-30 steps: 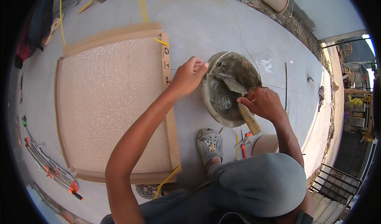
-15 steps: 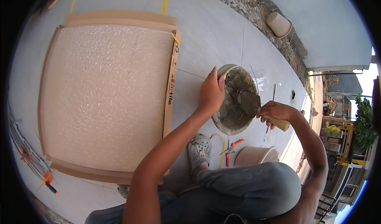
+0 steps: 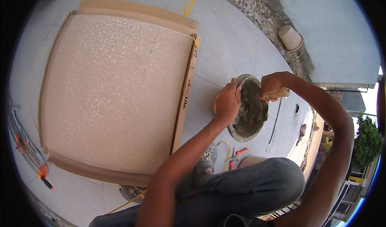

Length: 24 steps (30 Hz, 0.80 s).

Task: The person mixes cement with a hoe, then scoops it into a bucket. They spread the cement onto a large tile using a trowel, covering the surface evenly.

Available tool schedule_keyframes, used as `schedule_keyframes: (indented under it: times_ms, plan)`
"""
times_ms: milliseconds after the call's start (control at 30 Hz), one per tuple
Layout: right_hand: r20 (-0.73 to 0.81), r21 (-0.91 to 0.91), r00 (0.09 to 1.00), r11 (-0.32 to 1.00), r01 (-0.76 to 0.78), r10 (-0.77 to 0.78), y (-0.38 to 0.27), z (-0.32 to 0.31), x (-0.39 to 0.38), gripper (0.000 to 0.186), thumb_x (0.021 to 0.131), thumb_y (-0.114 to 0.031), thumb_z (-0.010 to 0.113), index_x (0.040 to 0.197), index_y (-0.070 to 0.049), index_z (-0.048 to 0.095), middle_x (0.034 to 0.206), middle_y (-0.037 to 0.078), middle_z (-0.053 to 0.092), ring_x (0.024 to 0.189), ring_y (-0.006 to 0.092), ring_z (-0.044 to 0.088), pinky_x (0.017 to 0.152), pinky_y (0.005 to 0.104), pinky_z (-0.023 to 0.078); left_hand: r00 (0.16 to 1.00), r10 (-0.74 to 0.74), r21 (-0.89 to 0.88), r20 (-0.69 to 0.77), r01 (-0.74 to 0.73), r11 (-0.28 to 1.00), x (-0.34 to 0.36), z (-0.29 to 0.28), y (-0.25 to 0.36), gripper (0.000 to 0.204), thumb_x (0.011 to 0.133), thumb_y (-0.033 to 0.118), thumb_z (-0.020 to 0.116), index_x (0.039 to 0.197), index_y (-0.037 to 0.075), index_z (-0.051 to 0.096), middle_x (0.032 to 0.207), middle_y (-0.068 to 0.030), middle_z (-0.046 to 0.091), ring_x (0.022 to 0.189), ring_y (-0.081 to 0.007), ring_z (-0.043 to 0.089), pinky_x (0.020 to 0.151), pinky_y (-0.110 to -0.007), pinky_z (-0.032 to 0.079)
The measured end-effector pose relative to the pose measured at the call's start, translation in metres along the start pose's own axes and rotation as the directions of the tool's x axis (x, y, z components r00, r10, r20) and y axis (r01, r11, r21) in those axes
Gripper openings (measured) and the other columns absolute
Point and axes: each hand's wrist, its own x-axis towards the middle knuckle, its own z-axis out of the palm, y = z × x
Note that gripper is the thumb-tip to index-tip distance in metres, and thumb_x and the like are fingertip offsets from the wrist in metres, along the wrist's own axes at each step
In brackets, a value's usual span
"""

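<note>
The left hand [image 3: 228,103] has its fingers clamped on the rim of a round, mortar-smeared bucket [image 3: 241,138], right of a large, flat brown cardboard carton [image 3: 116,90]. Wet grey mortar [image 3: 250,113] lines the bucket. The right hand [image 3: 272,84] has its fingers clamped around a wooden-handled trowel [image 3: 282,93] at the bucket's far side; its blade is hidden, so whether it touches the mortar is unclear.

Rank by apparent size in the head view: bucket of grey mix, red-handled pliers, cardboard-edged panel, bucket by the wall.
Cardboard-edged panel
Bucket of grey mix
Bucket by the wall, though farther away
Red-handled pliers
</note>
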Motion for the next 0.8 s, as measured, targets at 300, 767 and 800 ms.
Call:
schedule_keyframes:
  times_ms: [300,767,800]
  plan:
    - [-0.149,-0.654,0.946,0.746,0.124,-0.288,-0.055,0.024,-0.013,0.014,0.079,-0.011,0.068,0.079,0.002,0.072,0.077,0.015,0.073,0.075,0.0247,0.074,0.063,0.0378,0.058,0.996,0.019,-0.100,-0.092,-0.028,0.995,0.000,0.002,-0.012,0.034,0.106,0.014,0.049,0.130,-0.009,0.056,0.096,-0.0234,0.065,0.089,-0.0408,0.066,0.076,-0.045,0.051]
    - [-0.324,0.600,0.920,0.704,0.380,-0.220,0.037,0.136,0.015,0.020,0.094,-0.017,0.060,0.102,0.002,0.063,0.094,0.011,0.066,0.076,0.0232,0.070,0.063,0.0384,0.061,0.992,-0.127,-0.235,0.015,0.127,0.964,0.005,0.001,-0.007,0.043,0.110,0.027,0.041,0.136,-0.003,0.057,0.101,-0.0142,0.069,0.087,-0.0182,0.063,0.080,-0.033,0.050]
    - [-0.214,0.897,0.946,0.336,0.289,-0.243,0.052,0.144,0.022,0.022,0.096,-0.018,0.058,0.107,0.001,0.060,0.095,0.008,0.064,0.072,0.0210,0.069,0.061,0.0371,0.060,0.993,-0.115,-0.256,0.001,0.111,0.960,0.002,0.004,-0.011,0.043,0.110,0.028,0.041,0.137,-0.002,0.057,0.103,-0.0100,0.068,0.088,-0.0131,0.060,0.082,-0.030,0.049]
